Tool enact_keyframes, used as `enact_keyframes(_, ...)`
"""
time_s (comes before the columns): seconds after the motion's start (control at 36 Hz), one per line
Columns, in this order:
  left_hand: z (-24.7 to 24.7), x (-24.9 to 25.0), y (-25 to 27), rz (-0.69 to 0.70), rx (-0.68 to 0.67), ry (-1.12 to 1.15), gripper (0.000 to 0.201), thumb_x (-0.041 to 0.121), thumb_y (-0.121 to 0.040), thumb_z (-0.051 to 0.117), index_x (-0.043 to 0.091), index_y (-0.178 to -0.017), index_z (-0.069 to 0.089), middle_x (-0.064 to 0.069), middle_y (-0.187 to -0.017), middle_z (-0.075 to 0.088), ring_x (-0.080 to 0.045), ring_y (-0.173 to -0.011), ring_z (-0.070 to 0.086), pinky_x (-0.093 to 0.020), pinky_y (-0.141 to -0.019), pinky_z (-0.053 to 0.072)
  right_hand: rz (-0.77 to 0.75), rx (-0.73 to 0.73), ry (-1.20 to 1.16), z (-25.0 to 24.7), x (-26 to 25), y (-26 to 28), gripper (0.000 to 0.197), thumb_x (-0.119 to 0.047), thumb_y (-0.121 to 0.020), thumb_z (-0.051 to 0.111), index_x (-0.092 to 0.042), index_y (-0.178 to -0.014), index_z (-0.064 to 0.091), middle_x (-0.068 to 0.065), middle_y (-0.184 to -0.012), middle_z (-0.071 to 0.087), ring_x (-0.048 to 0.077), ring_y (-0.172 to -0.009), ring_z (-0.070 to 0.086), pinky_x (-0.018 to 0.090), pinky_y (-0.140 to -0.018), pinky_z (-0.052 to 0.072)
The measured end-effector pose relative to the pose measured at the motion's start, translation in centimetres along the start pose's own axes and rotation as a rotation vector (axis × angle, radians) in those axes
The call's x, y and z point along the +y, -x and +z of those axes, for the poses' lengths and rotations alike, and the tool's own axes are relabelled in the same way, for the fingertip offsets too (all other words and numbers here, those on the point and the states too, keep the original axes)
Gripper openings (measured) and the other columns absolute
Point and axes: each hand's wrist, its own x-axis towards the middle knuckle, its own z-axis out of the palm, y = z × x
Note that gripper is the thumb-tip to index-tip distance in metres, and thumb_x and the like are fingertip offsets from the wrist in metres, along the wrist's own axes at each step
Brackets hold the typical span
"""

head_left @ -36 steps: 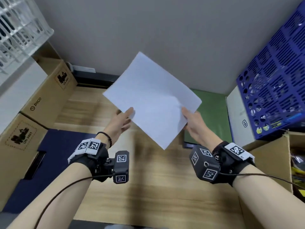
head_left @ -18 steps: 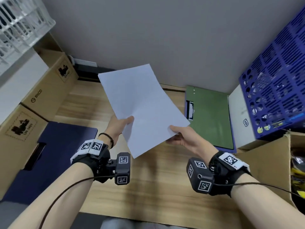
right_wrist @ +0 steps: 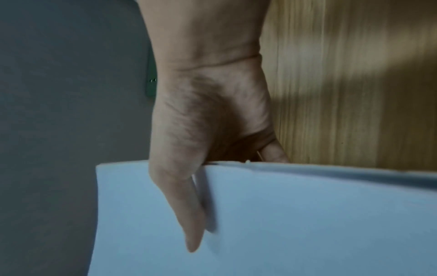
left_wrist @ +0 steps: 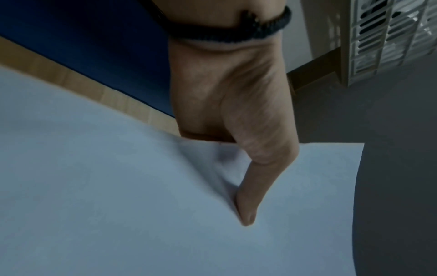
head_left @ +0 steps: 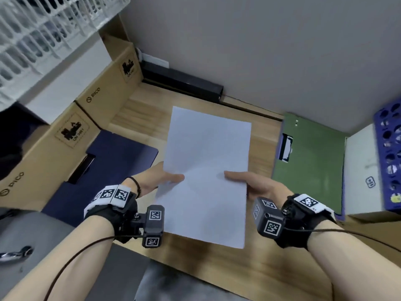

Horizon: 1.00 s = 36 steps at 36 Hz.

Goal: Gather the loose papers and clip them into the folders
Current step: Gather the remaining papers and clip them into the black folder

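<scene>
1. A white stack of papers (head_left: 206, 174) is held above the wooden table (head_left: 249, 274), long side running away from the person, between both hands.
2. The left hand (head_left: 155, 181) pinches the stack's left edge: its thumb (left_wrist: 246, 196) lies flat on top of the sheet, and the fingers go under the paper out of sight.
3. The right hand (head_left: 258, 184) grips the right edge in the same way, thumb (right_wrist: 187, 211) pressed on top, with at least one finger showing below the edge in the right wrist view.
4. In the right wrist view the paper edge looks layered, so it seems to be more than one sheet, though blur makes the count impossible to tell.
5. A green folder (head_left: 314, 161) lies flat on the table to the right of the papers, apart from them, with a clip (head_left: 286, 148) on its left edge.
6. A dark blue folder (head_left: 104, 170) lies on the table to the left, partly behind the left wrist, also with a dark clip (head_left: 82, 168) on it.
7. Cardboard boxes (head_left: 65, 135) stand along the left side, with a white basket (head_left: 43, 31) above them.
8. A white box (head_left: 362, 170) and a blue perforated crate (head_left: 390, 157) sit at the right, just beside the green folder.
</scene>
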Motion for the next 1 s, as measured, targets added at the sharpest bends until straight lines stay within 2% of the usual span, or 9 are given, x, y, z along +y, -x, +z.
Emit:
enact_keyframes(0.08, -1.1, -1.2, 0.4, -0.049, 0.027, 0.003, 0.059, 0.025, -0.074, 0.073, 0.011, -0.128, 0.056, -0.015, -0.123, 0.064, -0.033, -0.112, 0.061, -0.04, -0.1, 0.046, -0.015, -0.072, 0.111, 1.3, -0.2, -1.1, 0.035, -0.022, -0.089, 0.063, -0.007, -0.12, 0.059, 0.007, -0.103, 0.073, 0.018, -0.085, 0.073, 0.025, -0.062, 0.057)
enact_keyframes(0.19, -2.1, -2.7, 0.6, -0.054, 0.084, 0.03, 0.048, 0.023, -0.078, 0.073, 0.021, -0.124, 0.061, 0.002, -0.118, 0.07, -0.021, -0.109, 0.066, -0.036, -0.097, 0.049, -0.038, -0.071, 0.255, 2.6, -0.5, -3.1, 0.037, -0.023, -0.093, 0.06, -0.012, -0.128, 0.055, 0.006, -0.121, 0.067, 0.024, -0.109, 0.065, 0.041, -0.091, 0.053)
enact_keyframes(0.31, -3.2, -4.3, 0.3, -0.016, 0.261, 0.001, 0.035, 0.024, -0.086, 0.071, 0.02, -0.12, 0.063, 0.007, -0.115, 0.07, -0.012, -0.101, 0.068, -0.033, -0.093, 0.052, -0.02, -0.007, 0.262, 3.8, -0.8, -5.3, 0.028, -0.018, -0.094, 0.057, -0.013, -0.122, 0.056, 0.001, -0.107, 0.072, 0.017, -0.089, 0.07, 0.031, -0.07, 0.057)
enact_keyframes(0.39, -4.7, -6.2, 0.0, -0.021, 0.455, -0.036, 0.031, 0.019, -0.09, 0.064, 0.016, -0.12, 0.059, 0.008, -0.103, 0.068, 0.0, -0.083, 0.065, -0.016, -0.069, 0.05, -0.004, 0.029, 0.29, 5.2, -0.8, -7.0, 0.021, -0.015, -0.095, 0.056, -0.014, -0.116, 0.057, -0.002, -0.1, 0.071, 0.014, -0.083, 0.07, 0.027, -0.062, 0.055)
enact_keyframes(0.47, -6.7, -8.8, 0.1, -0.095, 0.642, -0.02, 0.051, 0.011, -0.088, 0.063, 0.017, -0.136, 0.046, -0.001, -0.118, 0.064, -0.021, -0.108, 0.062, -0.032, -0.087, 0.049, 0.018, 0.042, 0.352, 6.2, -0.4, -8.5, 0.027, -0.018, -0.094, 0.057, -0.016, -0.121, 0.055, 0.0, -0.109, 0.07, 0.017, -0.093, 0.069, 0.028, -0.062, 0.055)
enact_keyframes(0.58, -9.2, -11.2, 0.9, -0.196, 0.788, -0.131, 0.062, 0.008, -0.09, 0.057, 0.014, -0.147, 0.034, -0.006, -0.15, 0.039, -0.024, -0.137, 0.038, -0.034, -0.11, 0.032, 0.008, 0.074, 0.396, 6.8, 0.4, -10.0, 0.026, -0.017, -0.095, 0.054, -0.02, -0.121, 0.054, -0.003, -0.111, 0.069, 0.017, -0.097, 0.067, 0.03, -0.07, 0.053)
enact_keyframes(0.78, -11.5, -13.9, 0.8, -0.392, 0.694, -0.432, 0.068, 0.018, -0.092, 0.052, 0.027, -0.152, 0.022, -0.002, -0.163, -0.003, -0.03, -0.149, -0.007, -0.047, -0.119, 0.013, -0.001, 0.066, 0.318, 5.4, 1.6, -12.1, 0.032, -0.018, -0.093, 0.058, -0.02, -0.125, 0.055, -0.003, -0.116, 0.07, 0.02, -0.106, 0.067, 0.044, -0.095, 0.051)
enact_keyframes(0.86, -10.9, -14.2, 0.6, -0.451, 0.643, -0.57, 0.077, 0.022, -0.09, 0.053, 0.034, -0.153, 0.01, 0.0, -0.162, -0.012, -0.031, -0.148, -0.011, -0.049, -0.119, 0.012, -0.022, 0.072, 0.279, 4.7, 1.8, -12.2, 0.034, -0.019, -0.092, 0.06, -0.019, -0.125, 0.056, -0.003, -0.118, 0.069, 0.021, -0.109, 0.065, 0.044, -0.1, 0.048)
enact_keyframes(1.0, -10.1, -12.6, -0.2, -0.497, 0.593, -0.771, 0.077, 0.033, -0.09, 0.054, 0.041, -0.152, 0.009, -0.003, -0.162, -0.008, -0.039, -0.146, 0.001, -0.049, -0.111, 0.028, -0.129, 0.22, 0.158, 3.8, 1.5, -11.4, 0.028, -0.013, -0.092, 0.057, -0.016, -0.12, 0.057, -0.004, -0.108, 0.07, 0.018, -0.098, 0.066, 0.034, -0.08, 0.052)
